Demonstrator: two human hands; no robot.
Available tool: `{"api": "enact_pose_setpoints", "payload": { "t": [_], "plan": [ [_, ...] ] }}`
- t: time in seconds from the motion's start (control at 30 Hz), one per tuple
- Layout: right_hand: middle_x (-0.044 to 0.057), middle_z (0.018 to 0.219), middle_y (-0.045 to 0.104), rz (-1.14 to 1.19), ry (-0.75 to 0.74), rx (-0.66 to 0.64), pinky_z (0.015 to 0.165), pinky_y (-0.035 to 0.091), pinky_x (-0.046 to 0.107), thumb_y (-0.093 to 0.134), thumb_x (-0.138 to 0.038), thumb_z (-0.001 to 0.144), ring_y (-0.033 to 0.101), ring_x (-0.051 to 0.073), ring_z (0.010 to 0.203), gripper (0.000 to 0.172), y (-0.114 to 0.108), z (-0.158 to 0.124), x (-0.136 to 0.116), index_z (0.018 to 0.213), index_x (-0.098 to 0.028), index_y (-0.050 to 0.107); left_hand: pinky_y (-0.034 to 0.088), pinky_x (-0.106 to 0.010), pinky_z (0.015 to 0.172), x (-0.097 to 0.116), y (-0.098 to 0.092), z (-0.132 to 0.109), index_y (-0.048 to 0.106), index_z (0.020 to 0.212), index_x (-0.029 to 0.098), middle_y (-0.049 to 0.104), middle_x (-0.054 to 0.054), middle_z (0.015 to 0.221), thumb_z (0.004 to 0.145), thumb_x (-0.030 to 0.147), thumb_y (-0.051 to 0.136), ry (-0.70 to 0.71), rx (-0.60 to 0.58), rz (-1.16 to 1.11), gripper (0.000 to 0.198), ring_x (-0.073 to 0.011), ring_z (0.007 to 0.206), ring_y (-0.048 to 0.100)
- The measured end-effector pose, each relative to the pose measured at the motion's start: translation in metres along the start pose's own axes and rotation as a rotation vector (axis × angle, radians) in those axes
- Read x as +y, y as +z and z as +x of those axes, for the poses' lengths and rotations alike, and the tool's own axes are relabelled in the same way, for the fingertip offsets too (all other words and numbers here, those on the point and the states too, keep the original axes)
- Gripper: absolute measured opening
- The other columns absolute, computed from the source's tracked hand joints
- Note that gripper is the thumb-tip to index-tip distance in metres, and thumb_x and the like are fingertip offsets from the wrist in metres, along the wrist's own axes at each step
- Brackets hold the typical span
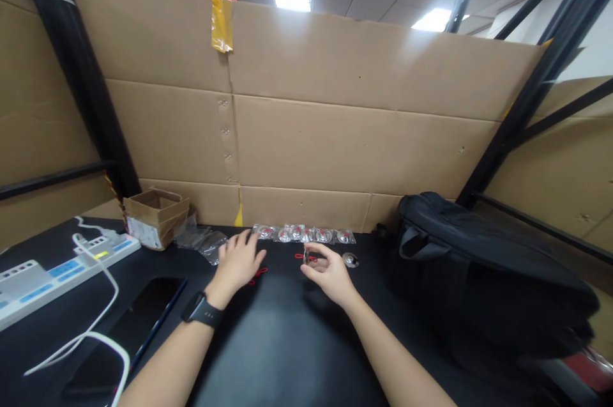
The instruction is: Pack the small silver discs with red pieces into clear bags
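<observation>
A small round piece (306,256) is pinched in the right hand (328,273); the left hand (238,261) is spread flat, empty. A light grip should be kept above the tabletop (287,343).

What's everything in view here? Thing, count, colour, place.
clear packets: a row, count unclear, clear with red, back of table by cardboard
red clip: one, red, beside left hand
metal disc: one, silver, right of right hand
cardboard box: one, brown, back left
power strip: one, white and blue, far left
backpack: one, black, right
table: one, black
left hand: flat on table, watch on wrist
right hand: fingers pinching a small red-and-metal piece
</observation>
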State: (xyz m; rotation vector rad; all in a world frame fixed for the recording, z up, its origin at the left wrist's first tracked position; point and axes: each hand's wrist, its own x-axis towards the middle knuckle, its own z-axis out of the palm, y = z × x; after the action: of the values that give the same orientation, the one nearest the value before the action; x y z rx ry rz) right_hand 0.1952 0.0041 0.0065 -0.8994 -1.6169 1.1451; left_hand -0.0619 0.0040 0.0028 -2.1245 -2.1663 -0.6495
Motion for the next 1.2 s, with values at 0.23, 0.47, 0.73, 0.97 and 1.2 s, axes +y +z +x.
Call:
{"api": "enact_pose_setpoints", "payload": {
  "t": [0.23,0.47,0.73,0.97,1.2],
  "plan": [
    [0.009,0.113,0.069,-0.036,-0.046,0.033,0.070,0.059,0.031,0.077,-0.034,0.073,0.070,0.017,0.078,0.051,-0.013,0.002,-0.002,0.121,-0.021,0.063,0.032,-0.059,0.101,-0.030,0.002,0.003,0.055,0.133,0.021,0.057,-0.020,0.137,0.093,0.047,0.044,-0.119,-0.199,0.102,0.049,-0.0387,0.123,0.053],
    [0.003,0.086,0.071,-0.044,-0.031,0.012,0.067,0.057,0.029,0.076,-0.032,0.075,0.068,0.016,0.070,0.053,-0.017,0.001,-0.004,0.124,-0.021,0.061,0.041,-0.046,0.091,-0.012,-0.013,0.000,0.058,0.118,0.022,0.069,-0.014,0.117,0.085,0.038,0.057,-0.095,-0.083,0.184,0.036,-0.0326,0.110,0.063],
    [0.005,0.099,0.070,-0.062,-0.032,-0.011,0.065,0.056,0.027,0.077,-0.033,0.075,0.067,0.014,0.071,0.052,-0.018,0.000,-0.003,0.123,-0.022,0.062,0.048,-0.042,0.077,-0.029,-0.021,0.003,0.063,0.120,0.019,0.073,-0.019,0.102,0.083,0.015,0.046,-0.206,-0.123,0.294,0.041,-0.0354,0.095,0.071],
    [0.005,0.096,0.070,-0.083,-0.033,-0.011,0.066,0.055,0.026,0.076,-0.031,0.075,0.067,0.014,0.070,0.051,-0.020,0.001,-0.002,0.123,-0.021,0.062,0.051,-0.039,0.078,-0.048,-0.020,0.008,0.055,0.132,0.021,0.071,-0.017,0.116,0.086,0.036,0.053,-0.201,-0.114,0.229,0.048,-0.0347,0.102,0.069],
    [0.006,0.099,0.070,-0.090,-0.031,-0.024,0.068,0.056,0.027,0.077,-0.032,0.075,0.066,0.013,0.069,0.052,-0.020,0.001,-0.002,0.123,-0.020,0.061,0.050,-0.041,0.078,-0.043,-0.014,0.008,0.067,0.105,0.017,0.073,-0.019,0.103,0.088,0.037,0.052,-0.259,-0.147,0.323,0.030,-0.0348,0.096,0.071]
  ]
}}
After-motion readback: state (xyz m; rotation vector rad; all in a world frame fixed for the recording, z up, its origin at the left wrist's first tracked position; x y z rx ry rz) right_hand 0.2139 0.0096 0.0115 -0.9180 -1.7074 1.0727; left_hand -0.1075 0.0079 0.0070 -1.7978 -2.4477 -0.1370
